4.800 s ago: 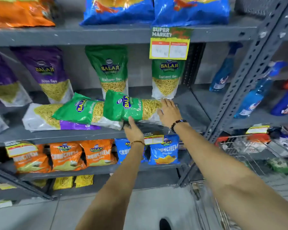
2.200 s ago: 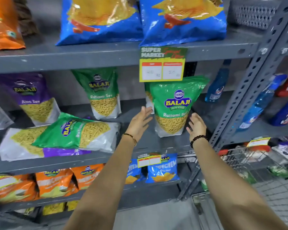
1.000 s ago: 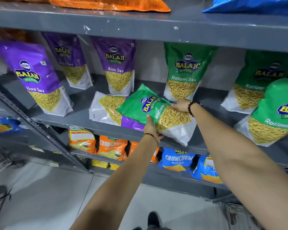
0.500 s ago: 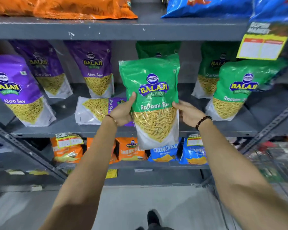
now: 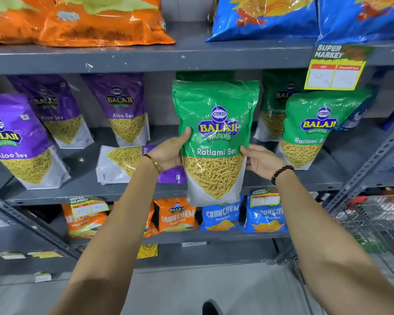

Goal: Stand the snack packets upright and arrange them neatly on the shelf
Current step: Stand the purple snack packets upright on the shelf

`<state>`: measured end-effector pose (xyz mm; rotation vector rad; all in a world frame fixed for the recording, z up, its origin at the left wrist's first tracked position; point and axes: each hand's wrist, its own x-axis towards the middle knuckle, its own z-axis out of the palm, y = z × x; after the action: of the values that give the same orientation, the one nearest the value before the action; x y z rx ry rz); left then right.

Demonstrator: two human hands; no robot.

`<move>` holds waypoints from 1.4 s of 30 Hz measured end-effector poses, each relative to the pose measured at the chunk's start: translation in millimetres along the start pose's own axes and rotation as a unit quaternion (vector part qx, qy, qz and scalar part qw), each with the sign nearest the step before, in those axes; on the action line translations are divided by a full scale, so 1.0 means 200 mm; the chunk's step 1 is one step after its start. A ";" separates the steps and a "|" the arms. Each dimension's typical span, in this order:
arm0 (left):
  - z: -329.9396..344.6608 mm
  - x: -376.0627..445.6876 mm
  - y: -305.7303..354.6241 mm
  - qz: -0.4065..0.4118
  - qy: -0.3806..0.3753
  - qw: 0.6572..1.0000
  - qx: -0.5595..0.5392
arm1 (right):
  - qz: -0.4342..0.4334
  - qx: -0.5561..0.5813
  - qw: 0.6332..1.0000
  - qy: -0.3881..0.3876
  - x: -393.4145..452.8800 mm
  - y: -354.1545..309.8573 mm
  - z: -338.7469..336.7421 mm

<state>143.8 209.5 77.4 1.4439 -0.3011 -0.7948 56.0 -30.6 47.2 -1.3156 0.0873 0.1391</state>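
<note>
While both arms reach forward, the left hand [image 5: 168,151] and right hand [image 5: 261,161] grasp the green packet [image 5: 215,142] between them — upright, near the shelf [image 5: 293,180] edge.

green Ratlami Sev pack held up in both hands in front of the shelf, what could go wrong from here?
1. The green Ratlami Sev packet is held only at its side edges by the left hand and right hand; the glossy film may slip.
2. Its bottom hangs below the shelf edge, so it could catch there going in.
3. The purple Aloo Sev packet lies flat close by; setting down on it may tip the pack.
</note>
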 end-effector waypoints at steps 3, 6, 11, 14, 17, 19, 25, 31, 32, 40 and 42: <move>0.04 0.11 0.00 0.046 0.024 0.999 -0.017 | -0.013 0.003 0.998 0.056 0.06 -0.01 -0.03; 0.07 0.22 0.01 0.088 0.050 0.995 -0.022 | -0.039 0.014 0.993 0.109 0.14 -0.04 -0.05; 0.07 0.36 -0.01 0.097 0.096 0.991 -0.001 | -0.036 0.024 0.989 0.141 0.26 -0.03 -0.12; 0.06 0.40 -0.04 0.065 0.109 0.992 0.019 | -0.018 0.076 0.979 0.187 0.27 0.02 -0.14; 0.05 0.42 -0.04 0.061 0.109 0.992 0.021 | -0.018 0.091 0.978 0.184 0.29 0.06 -0.17; 0.03 0.42 -0.03 0.066 0.106 0.992 0.035 | -0.017 0.083 0.978 0.193 0.30 0.07 -0.17; -0.22 0.36 -0.05 0.086 0.155 0.965 0.193 | 0.009 0.094 0.938 0.333 0.27 0.18 -0.08; -0.71 0.21 -0.09 -0.041 0.222 0.839 0.495 | -0.026 0.139 0.795 0.590 0.32 0.41 0.40; -0.78 0.18 -0.09 -0.063 0.210 0.807 0.548 | -0.027 0.132 0.781 0.610 0.34 0.44 0.51; -1.07 -0.05 -0.12 -0.113 0.132 0.742 0.648 | 0.024 0.163 0.811 0.562 0.52 0.66 1.18; -1.09 -0.08 -0.12 -0.099 0.137 0.747 0.642 | 0.062 0.179 0.833 0.520 0.65 0.82 1.16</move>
<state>262.8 386.6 27.3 2.9150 -0.5152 -0.4701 156.9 240.8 -70.6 -0.8737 1.0813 -0.4878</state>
